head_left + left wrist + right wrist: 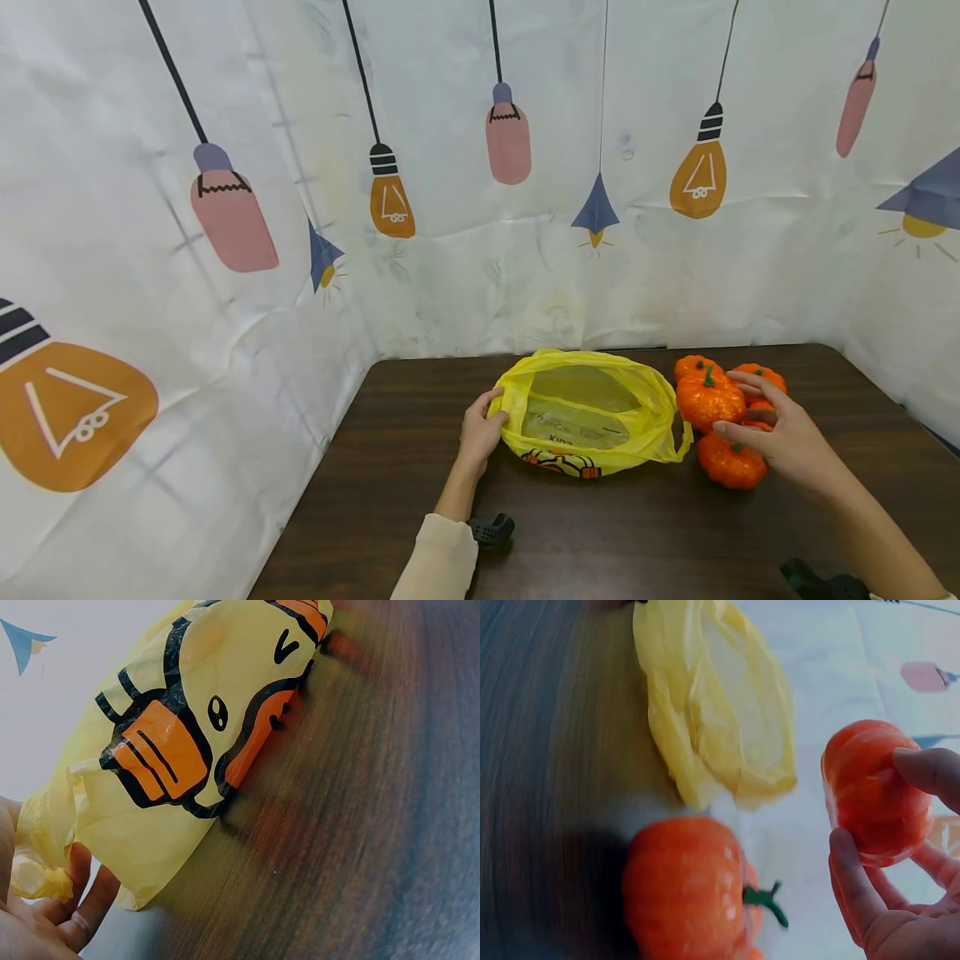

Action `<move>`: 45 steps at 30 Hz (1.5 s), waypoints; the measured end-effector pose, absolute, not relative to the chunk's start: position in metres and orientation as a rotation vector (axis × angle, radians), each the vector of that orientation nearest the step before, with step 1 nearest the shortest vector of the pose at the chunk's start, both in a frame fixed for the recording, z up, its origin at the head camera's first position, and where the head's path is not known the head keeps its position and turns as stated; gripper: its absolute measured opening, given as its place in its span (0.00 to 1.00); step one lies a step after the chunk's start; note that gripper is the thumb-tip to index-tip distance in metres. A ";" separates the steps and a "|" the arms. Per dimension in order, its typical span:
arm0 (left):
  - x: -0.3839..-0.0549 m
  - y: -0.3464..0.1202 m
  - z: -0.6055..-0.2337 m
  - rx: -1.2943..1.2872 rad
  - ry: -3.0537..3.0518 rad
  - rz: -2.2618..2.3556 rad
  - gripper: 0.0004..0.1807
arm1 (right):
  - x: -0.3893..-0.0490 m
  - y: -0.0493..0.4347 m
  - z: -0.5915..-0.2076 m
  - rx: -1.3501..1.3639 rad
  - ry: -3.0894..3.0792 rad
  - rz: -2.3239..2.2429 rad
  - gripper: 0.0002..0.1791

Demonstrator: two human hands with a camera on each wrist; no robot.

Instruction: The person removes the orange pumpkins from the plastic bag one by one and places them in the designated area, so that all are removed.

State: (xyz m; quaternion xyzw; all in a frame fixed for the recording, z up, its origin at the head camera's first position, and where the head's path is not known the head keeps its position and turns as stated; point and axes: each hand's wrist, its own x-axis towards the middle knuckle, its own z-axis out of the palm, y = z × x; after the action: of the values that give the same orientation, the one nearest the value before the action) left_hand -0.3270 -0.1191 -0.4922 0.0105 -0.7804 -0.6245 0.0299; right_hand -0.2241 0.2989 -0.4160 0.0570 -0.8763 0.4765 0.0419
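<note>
A yellow plastic bag (630, 442) with a printed cartoon duck face (225, 705) lies on the table with its mouth spread open. My left hand (482, 429) grips the bag's left rim, thumb and fingers on the plastic. To the right of the bag, my right hand (787, 437) holds a small orange toy pumpkin (874, 791) between thumb and fingers, raised above the others. Below it, another orange pumpkin (682, 889) with a green stem stays in the pile. Several pumpkins are partly hidden behind the right hand and the held pumpkin.
The dark wooden table (600, 533) carries the bag and pumpkins. A white cloth backdrop (450, 283) printed with lamps and bulbs stands along its back and sides. A black wrist device (492, 530) sits at the left wrist.
</note>
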 end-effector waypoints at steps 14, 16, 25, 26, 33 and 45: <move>-0.326 -0.118 -0.490 0.032 -2.386 -1.948 0.27 | -0.208 0.350 -0.432 -0.011 -2.644 1.340 0.44; -0.326 -0.118 -0.491 0.030 -2.387 -1.948 0.27 | -0.205 0.355 -0.435 -0.036 -2.633 1.322 0.44; -0.326 -0.117 -0.491 0.026 -2.386 -1.943 0.27 | -0.194 0.378 -0.449 -0.118 -2.631 1.305 0.44; -0.326 -0.118 -0.491 0.027 -2.386 -1.943 0.27 | -0.193 0.379 -0.451 -0.122 -2.638 1.297 0.44; -0.325 -0.119 -0.491 0.038 -2.400 -1.940 0.27 | -0.192 0.388 -0.460 -0.126 -2.679 1.271 0.44; -0.326 -0.119 -0.493 0.023 -2.398 -1.946 0.26 | -0.186 0.403 -0.478 -0.117 -2.738 1.282 0.43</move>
State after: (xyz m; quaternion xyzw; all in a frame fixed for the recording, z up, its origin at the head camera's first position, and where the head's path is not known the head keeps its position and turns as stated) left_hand -0.3261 -0.1192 -0.4932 0.0073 -0.7762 -0.6299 0.0268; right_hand -0.1858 0.4032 -0.4784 -0.0387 -0.9034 0.4230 0.0579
